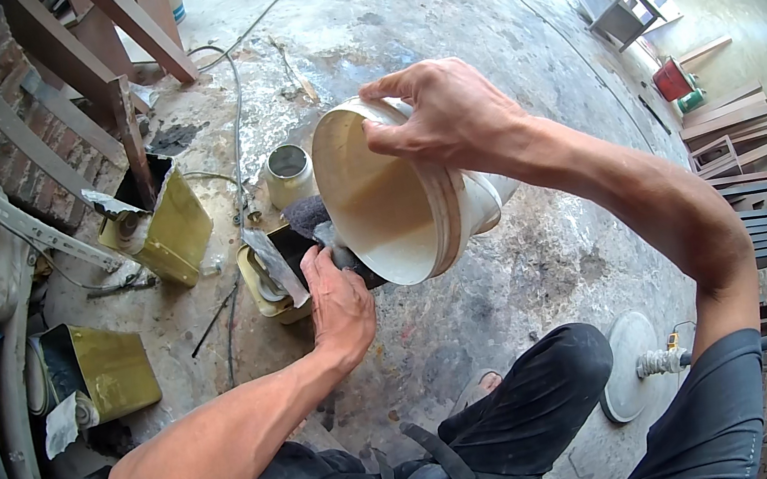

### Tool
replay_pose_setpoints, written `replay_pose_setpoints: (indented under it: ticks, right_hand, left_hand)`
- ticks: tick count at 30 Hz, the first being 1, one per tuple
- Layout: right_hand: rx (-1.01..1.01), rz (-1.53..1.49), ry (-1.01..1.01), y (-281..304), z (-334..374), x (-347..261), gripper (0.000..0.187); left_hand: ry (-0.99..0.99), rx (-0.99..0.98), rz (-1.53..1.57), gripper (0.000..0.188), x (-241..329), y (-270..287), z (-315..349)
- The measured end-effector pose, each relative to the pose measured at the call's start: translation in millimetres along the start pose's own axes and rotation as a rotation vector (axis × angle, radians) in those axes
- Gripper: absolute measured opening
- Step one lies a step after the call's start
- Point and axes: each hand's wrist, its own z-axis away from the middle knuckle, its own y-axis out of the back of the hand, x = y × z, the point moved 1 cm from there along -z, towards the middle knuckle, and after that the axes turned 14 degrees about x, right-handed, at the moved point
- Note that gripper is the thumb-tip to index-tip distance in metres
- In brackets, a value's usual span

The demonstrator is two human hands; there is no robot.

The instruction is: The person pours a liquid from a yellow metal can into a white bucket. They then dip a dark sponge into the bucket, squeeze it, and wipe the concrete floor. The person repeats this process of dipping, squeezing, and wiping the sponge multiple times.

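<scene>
My right hand (448, 112) grips the rim of a white plastic bucket (392, 197), tilted on its side with its mouth facing left; a yellowish film coats its inside. My left hand (338, 298) holds a dark grey cloth (314, 221) at the bucket's lower rim, over the cut-open top of a yellow rectangular tin (268, 279) on the concrete floor. A small round metal can (289, 172) stands just behind the tin.
Two more cut-open yellow tins (169, 230) (106, 367) sit to the left near a brick wall and leaning wooden beams (117, 40). Cables trail across the floor. A white disc on a hose (628, 366) lies by my right knee. Stacked boards (731, 131) lie at the right.
</scene>
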Motion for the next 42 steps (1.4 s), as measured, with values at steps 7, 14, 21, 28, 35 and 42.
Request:
replay_pose_setpoints:
  ticks: [7,14,21,28,35,42]
  right_hand:
    - [-0.027,0.019,0.011,0,-2,-6,0.058]
    - [-0.059,0.048,-0.047,3,-2,-13,0.056]
    - [-0.029,0.061,-0.008,0,-3,-10,0.057]
    - [0.032,0.019,0.081,-3,-2,-9,0.057]
    - [0.015,0.015,0.066,-1,-2,-10,0.058]
    - [0.016,0.031,0.059,-2,-2,-10,0.057]
  left_hand:
    - [-0.010,0.004,0.005,0.041,-3,-1,0]
    - [-0.013,0.006,0.016,0.042,-3,-1,0]
    - [-0.018,0.007,0.021,0.043,-3,0,0]
    - [-0.031,0.002,0.010,0.042,-4,0,0]
    - [-0.006,0.003,0.029,0.040,-3,-1,0]
    - [-0.013,0.013,0.025,0.040,-2,-1,0]
